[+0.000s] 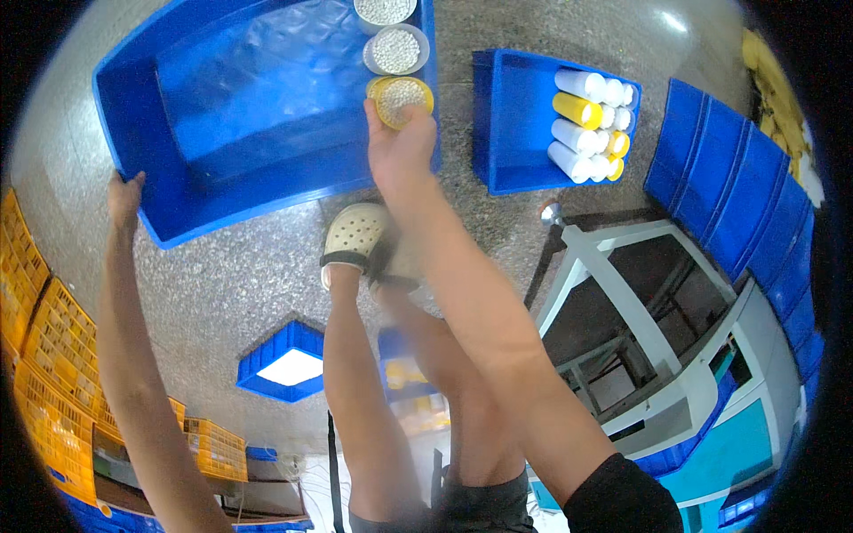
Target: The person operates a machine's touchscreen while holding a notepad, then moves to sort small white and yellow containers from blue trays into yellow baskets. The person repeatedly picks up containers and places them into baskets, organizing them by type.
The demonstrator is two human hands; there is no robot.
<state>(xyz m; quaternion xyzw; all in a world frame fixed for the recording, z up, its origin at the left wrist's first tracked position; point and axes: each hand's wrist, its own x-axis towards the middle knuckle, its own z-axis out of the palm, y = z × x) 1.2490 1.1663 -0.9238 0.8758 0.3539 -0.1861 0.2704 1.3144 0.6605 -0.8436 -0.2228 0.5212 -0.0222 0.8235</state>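
Note:
A large blue plastic bin (253, 200) lies before me on the speckled floor. My left hand (125, 198) grips its near left corner. At the bin's right end, my right hand (405, 143) holds a yellow round container (429, 100) filled with small white pellets, fingers on one side and thumb on the other. Beside it, farther up the same end wall, stand two whitish cups of white pellets, the closer one (396, 50) and the farther one (385, 9). Clear, wrinkled film or a glossy surface shows on the bin's bottom.
Right of the large bin, a smaller blue bin (493, 126) holds several white and yellow cylinders (578, 110). Blue crates (706, 173) and a white metal frame (620, 293) stand farther right. Yellow crates (63, 340) line the left. A small blue tray (256, 360) sits near my legs.

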